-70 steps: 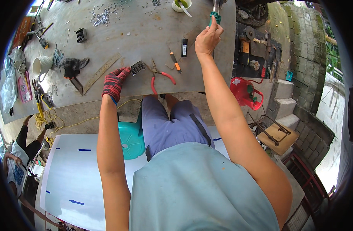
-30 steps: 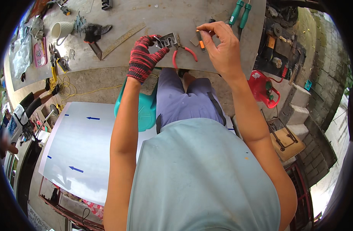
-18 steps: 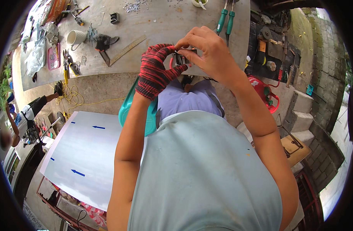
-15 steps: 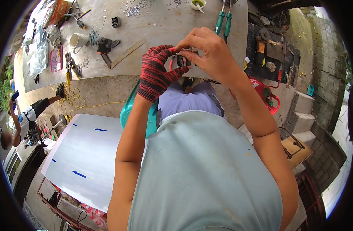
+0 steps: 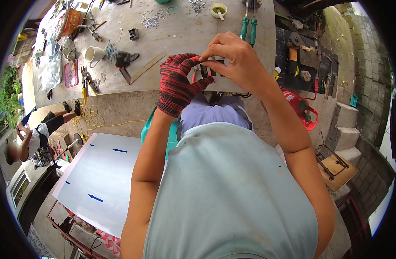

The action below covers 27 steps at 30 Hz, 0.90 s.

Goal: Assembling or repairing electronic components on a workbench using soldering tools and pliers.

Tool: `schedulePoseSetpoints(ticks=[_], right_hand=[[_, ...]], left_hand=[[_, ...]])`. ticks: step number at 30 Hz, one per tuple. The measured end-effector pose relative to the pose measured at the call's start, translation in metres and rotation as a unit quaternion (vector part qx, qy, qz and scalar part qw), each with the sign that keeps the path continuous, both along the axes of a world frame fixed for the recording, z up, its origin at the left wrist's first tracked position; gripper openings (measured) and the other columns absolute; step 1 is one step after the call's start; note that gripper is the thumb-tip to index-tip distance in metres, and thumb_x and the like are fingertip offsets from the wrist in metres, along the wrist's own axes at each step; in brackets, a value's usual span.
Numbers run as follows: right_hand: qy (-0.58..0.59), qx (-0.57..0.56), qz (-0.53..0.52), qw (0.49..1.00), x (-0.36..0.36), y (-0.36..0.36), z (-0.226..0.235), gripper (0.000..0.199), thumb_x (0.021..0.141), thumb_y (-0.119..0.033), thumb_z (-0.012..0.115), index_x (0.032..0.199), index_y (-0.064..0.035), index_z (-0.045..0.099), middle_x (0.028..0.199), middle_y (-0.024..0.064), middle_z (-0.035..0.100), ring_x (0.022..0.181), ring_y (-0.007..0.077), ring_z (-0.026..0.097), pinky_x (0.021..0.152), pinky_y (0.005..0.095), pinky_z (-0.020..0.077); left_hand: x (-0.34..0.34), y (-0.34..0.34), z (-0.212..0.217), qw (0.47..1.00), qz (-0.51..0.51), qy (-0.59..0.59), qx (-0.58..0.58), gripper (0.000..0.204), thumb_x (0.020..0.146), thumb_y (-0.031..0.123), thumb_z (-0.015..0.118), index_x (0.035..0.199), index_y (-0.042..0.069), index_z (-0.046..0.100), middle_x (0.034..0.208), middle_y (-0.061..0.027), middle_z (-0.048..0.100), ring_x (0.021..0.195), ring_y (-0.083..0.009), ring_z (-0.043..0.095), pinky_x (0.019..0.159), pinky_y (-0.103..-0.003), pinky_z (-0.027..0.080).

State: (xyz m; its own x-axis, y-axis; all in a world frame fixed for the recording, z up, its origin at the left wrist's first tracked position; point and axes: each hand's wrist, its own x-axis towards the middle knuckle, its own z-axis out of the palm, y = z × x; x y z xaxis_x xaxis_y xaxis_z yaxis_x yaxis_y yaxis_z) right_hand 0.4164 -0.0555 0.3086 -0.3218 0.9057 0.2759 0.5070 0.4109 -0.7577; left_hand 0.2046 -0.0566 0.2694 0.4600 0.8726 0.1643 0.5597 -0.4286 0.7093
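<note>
My left hand (image 5: 177,84), in a red-and-black knit glove, curls its thumb and fingers around a small black metal piece (image 5: 203,72) above the near edge of the table. The bare right hand (image 5: 239,62) pinches thumb and forefinger together right by the gloved fingertips, at the top of that piece. Whatever lies in this pinch is too small to make out. Red-handled pliers or a similar tool partly shows behind the glove. Further off on the table stands a similar black box-shaped metal piece (image 5: 133,34).
The metal-topped table (image 5: 180,39) carries a try square (image 5: 148,70), a dark glove (image 5: 125,58), a white mug (image 5: 94,54), yellow-handled snips (image 5: 84,84), scattered metal bits (image 5: 152,19), a small bowl (image 5: 218,10) and green-handled tools (image 5: 253,32). Another person (image 5: 34,134) is at far left.
My right fingers have drawn together into a tighter pinch near the gloved fingertips. The left hand keeps its hold. The view has shifted slightly, and the person at left shows more fully.
</note>
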Motion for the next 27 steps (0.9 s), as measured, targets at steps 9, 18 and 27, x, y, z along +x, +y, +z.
schedulePoseSetpoints(ticks=[9, 18, 27], right_hand=[[0.067, -0.047, -0.076, 0.994, 0.014, 0.020, -0.002, 0.012, 0.090, -0.009, 0.075, 0.102, -0.0079, 0.077, 0.090, 0.0036, 0.068, 0.080, 0.0163, 0.061, 0.069, 0.0319, 0.0494], [0.046, -0.184, -0.223, 0.956, 0.013, 0.029, -0.059, 0.011, 0.095, -0.011, 0.069, 0.104, -0.0050, 0.071, 0.080, 0.0027, 0.066, 0.071, 0.0102, 0.060, 0.065, 0.0271, 0.0471], [-0.017, -0.266, -0.179, 0.947, -0.043, 0.058, -0.136, 0.013, 0.092, -0.012, 0.067, 0.099, -0.0018, 0.064, 0.085, 0.0119, 0.069, 0.072, 0.0234, 0.065, 0.070, 0.0358, 0.0515]], left_hand=[[-0.013, 0.015, -0.003, 1.000, 0.022, 0.010, 0.018, 0.052, 0.067, 0.023, 0.093, 0.115, 0.012, 0.075, 0.111, -0.0110, 0.073, 0.107, -0.0307, 0.065, 0.096, -0.044, 0.050], [-0.057, 0.031, -0.051, 0.994, 0.091, 0.028, -0.044, 0.053, 0.067, 0.025, 0.093, 0.116, 0.017, 0.076, 0.112, -0.0122, 0.071, 0.109, -0.0319, 0.064, 0.097, -0.045, 0.050], [-0.111, 0.032, -0.181, 0.975, 0.175, 0.064, -0.119, 0.056, 0.065, 0.033, 0.093, 0.117, 0.020, 0.076, 0.113, -0.0119, 0.069, 0.109, -0.0322, 0.061, 0.096, -0.046, 0.049]])
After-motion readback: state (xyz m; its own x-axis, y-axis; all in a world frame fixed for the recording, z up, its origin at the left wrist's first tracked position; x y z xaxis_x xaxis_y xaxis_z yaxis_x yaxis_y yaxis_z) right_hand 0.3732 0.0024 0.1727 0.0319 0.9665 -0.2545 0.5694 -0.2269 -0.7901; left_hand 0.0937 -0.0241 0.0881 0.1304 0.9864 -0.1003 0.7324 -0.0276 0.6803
